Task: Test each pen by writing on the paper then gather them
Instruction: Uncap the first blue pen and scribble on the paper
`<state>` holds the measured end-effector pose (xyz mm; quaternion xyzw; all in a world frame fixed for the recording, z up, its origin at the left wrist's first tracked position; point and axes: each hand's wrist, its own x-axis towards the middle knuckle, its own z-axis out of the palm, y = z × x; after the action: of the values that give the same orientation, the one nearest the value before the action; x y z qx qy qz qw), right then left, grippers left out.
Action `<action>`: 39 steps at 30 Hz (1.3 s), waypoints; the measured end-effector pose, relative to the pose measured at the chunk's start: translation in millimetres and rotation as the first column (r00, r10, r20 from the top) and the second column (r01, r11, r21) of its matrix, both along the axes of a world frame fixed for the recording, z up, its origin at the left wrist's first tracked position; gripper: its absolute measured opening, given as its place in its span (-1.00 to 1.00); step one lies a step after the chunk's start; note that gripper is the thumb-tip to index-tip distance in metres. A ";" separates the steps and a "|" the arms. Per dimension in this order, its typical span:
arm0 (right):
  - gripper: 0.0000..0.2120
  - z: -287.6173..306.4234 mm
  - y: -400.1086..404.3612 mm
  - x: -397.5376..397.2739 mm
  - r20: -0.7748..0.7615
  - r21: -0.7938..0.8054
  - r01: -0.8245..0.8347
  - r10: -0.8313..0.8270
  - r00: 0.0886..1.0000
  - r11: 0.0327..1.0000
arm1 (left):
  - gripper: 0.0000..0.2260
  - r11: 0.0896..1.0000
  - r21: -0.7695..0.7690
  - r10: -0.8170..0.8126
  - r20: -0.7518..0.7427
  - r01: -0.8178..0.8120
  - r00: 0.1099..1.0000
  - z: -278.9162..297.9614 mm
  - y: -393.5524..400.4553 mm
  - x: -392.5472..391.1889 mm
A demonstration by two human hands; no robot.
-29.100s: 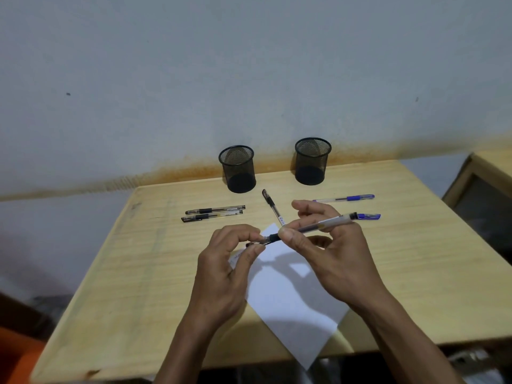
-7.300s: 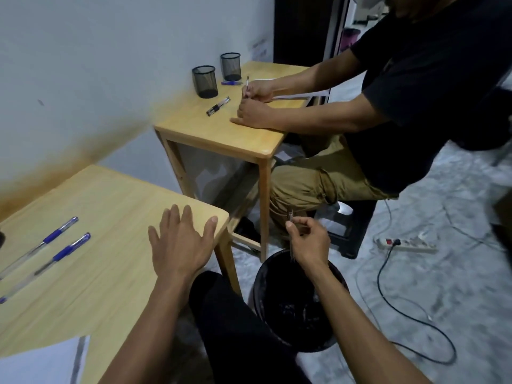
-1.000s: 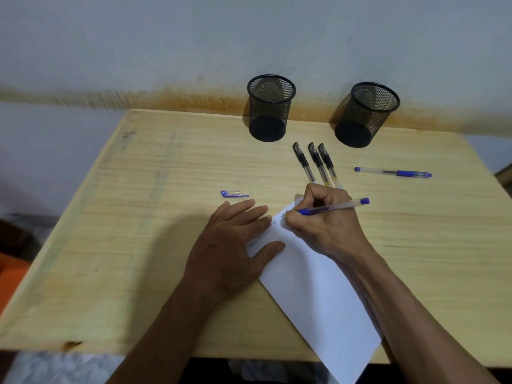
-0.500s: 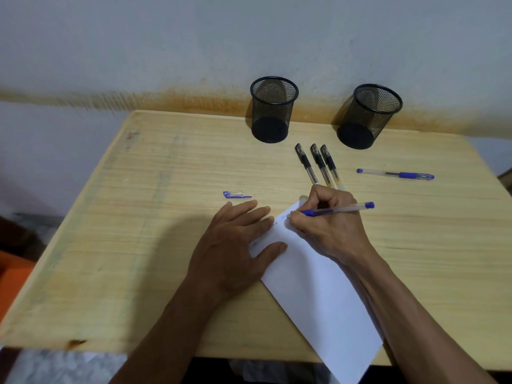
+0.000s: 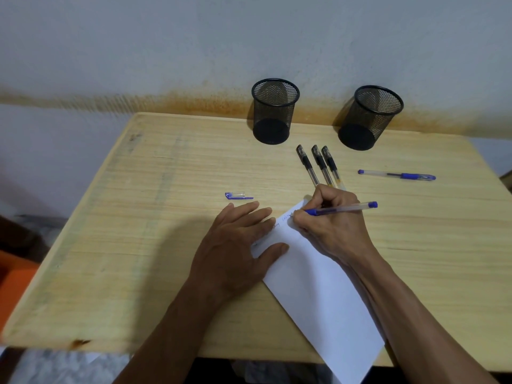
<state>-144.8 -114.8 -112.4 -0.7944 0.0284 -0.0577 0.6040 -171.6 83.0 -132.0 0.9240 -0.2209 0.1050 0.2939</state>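
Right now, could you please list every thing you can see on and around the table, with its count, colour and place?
table: one, light wood, against the wall
mesh pen cups: two, black, upright at the far edge; no pens seen inside
capped black pens: three, black with clear barrels, side by side below the cups; lower ends hidden behind the right hand
capped blue pen: one, blue and clear, lying right of the black pens
pen cap: one, blue and clear, lying alone left of the paper
paper: one sheet, white, front of table, overhanging the near edge
blue pen: one, uncapped, tip on the paper
left hand: flat, pressing the paper
right hand: holds the blue pen, writing
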 end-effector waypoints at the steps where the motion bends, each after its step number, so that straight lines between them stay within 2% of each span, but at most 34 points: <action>1: -0.79 -0.2 0.1 0.1 -0.001 0.000 0.006 -0.006 1.000 1.000 | -0.52 1.000 -0.007 0.000 0.004 0.000 1.000 -0.2 0.1 0.0; 10: -0.79 0.1 -0.5 0.2 0.008 -0.022 0.003 -0.003 1.000 1.000 | -0.52 1.000 -0.008 -0.004 -0.012 0.004 1.000 -1.6 0.3 1.0; 16: -0.79 -2.4 -0.8 0.7 -0.008 0.036 0.008 -0.008 1.000 0.999 | -0.53 1.000 -0.008 -0.010 -0.012 0.010 1.000 -1.4 0.5 1.0; 25: -0.78 1.3 -0.8 -0.5 0.042 -0.076 0.013 -0.009 0.999 0.997 | -0.53 1.000 -0.019 0.004 0.003 -0.004 1.000 -0.6 -1.1 0.0; 27: -0.80 1.9 -1.3 0.4 0.009 0.000 -0.014 0.014 1.000 1.000 | -0.53 1.000 -0.027 0.008 0.002 -0.008 1.000 -0.5 -0.7 -1.0; 30: -0.80 6.4 0.4 1.6 -0.046 0.217 0.023 -0.013 0.999 0.976 | -0.55 1.000 -0.014 -0.003 0.009 0.003 1.000 -0.1 -0.2 0.0; 33: -0.76 10.8 -0.1 2.2 -0.084 0.374 0.071 -0.042 0.996 0.925 | -0.66 0.997 -0.079 0.032 0.114 -0.023 0.993 1.2 0.4 4.6; 36: -0.84 21.1 -4.8 0.6 -0.144 0.472 0.114 -0.051 0.988 0.874 | -0.83 0.954 -0.174 0.286 0.276 -0.245 0.918 7.0 2.3 12.7; 38: -0.86 31.4 -12.4 -2.4 -0.142 0.474 0.152 -0.096 0.985 0.867 | -0.80 0.893 -0.234 0.428 0.181 -0.384 0.885 18.1 4.4 18.4; 39: -0.87 37.7 -16.8 -4.6 -0.116 0.446 0.161 -0.121 0.986 0.880 | -0.76 0.889 -0.201 0.438 0.107 -0.411 0.893 24.5 5.4 21.0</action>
<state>-149.4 -131.6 -74.7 -0.6289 0.1244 -0.0595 0.7652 -150.6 88.4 -107.5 0.9103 -0.0245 0.2546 0.3256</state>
